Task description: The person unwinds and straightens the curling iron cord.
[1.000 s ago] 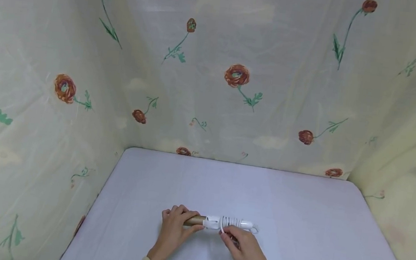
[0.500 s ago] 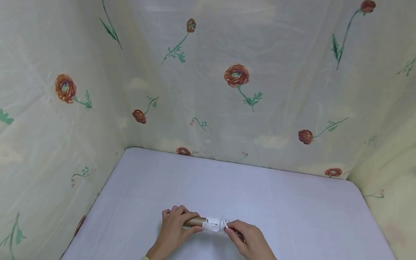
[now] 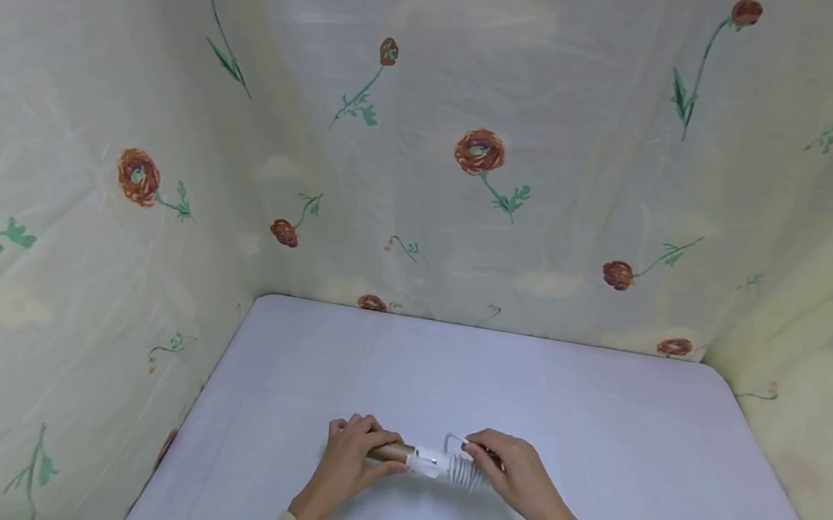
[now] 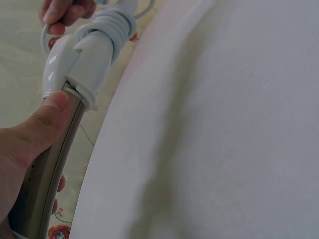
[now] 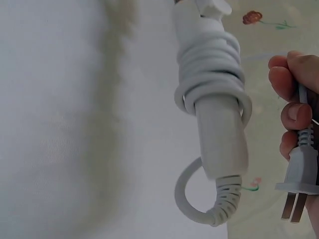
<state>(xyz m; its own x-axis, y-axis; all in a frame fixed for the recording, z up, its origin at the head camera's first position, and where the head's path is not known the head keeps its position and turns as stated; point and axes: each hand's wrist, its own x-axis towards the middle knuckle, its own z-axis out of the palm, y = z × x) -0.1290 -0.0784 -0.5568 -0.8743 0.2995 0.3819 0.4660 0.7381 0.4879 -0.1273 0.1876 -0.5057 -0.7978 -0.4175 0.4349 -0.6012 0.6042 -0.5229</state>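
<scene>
A curling iron point(image 3: 425, 463) is held above the table, with a bronze barrel point(image 4: 46, 169) and a white handle point(image 5: 222, 134). My left hand point(image 3: 358, 457) grips the barrel, its thumb lying along it near the white clamp lever point(image 4: 59, 64). Several turns of white cord point(image 5: 212, 69) wrap the handle. At the handle's far side, my right hand point(image 3: 522, 477) pinches the free end of the cord, pulling a loop up off the coil. Below those fingers hangs the two-pin plug point(image 5: 302, 167). The cord also bends in a small loop at the handle's tail.
A white table point(image 3: 391, 366) lies under both hands. Floral cloth point(image 3: 424, 177) hangs behind it and along the left and right sides. Two small dark things show at the bottom edge of the head view, too cropped to identify.
My right hand has carried the cord from the near side of the handle over to the far side. The curling iron's handle end has dipped toward me, while my left hand keeps its grip.
</scene>
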